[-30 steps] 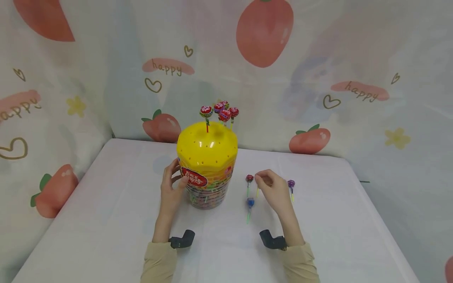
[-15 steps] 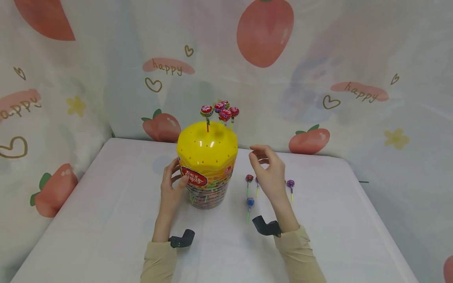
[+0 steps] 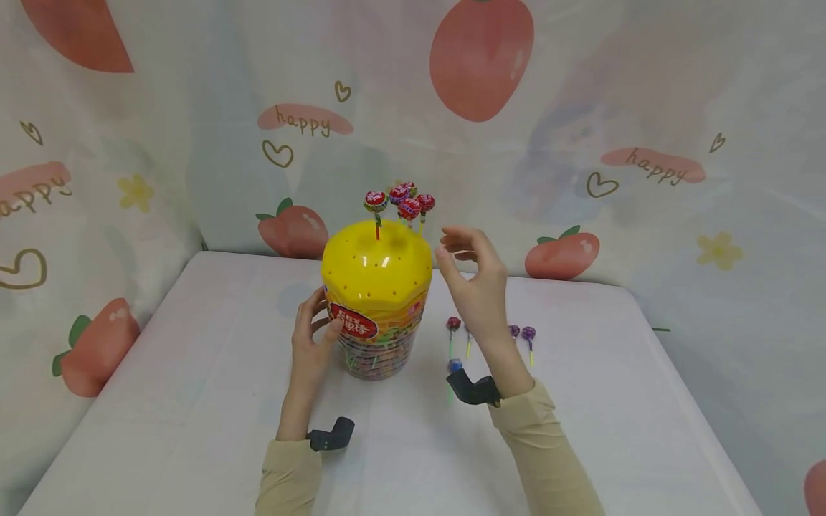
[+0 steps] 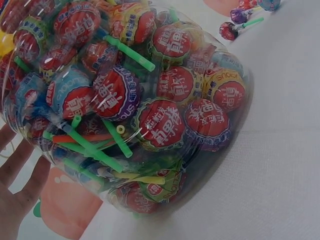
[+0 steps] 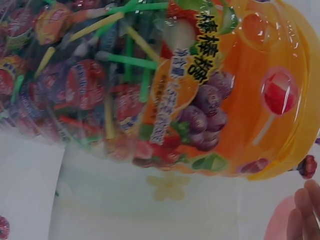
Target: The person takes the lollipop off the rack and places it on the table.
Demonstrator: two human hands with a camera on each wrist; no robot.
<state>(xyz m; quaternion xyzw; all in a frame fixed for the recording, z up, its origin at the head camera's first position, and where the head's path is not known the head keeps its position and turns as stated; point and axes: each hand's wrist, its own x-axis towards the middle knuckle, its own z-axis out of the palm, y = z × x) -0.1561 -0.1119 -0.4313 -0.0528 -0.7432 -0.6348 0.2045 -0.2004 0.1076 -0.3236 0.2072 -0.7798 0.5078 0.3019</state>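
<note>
My left hand (image 3: 312, 347) grips the left side of a big clear jar (image 3: 381, 362) packed with wrapped lollipops, the thumb lying on its red label. Spread fingers (image 4: 30, 185) show against the jar in the left wrist view. Several red lollipops (image 3: 376, 201) stand upright by their sticks in the holed yellow lid (image 3: 368, 272). To the right of the lid, my right hand (image 3: 477, 283) is raised with loosely bent fingers and a gap between thumb and forefinger. In the right wrist view its fingertips are beside a lollipop (image 5: 307, 166) at the lid.
Several loose lollipops lie right of the jar on the white table (image 3: 213, 430): a red one (image 3: 454, 324), a blue one (image 3: 455, 365) partly behind the wrist camera (image 3: 474, 388), and a purple one (image 3: 529, 334). A fruit-printed curtain (image 3: 400, 43) surrounds the table.
My right hand has risen from the loose lollipops on the table and moved up and left toward the lid. The left hand and jar have stayed in place.
</note>
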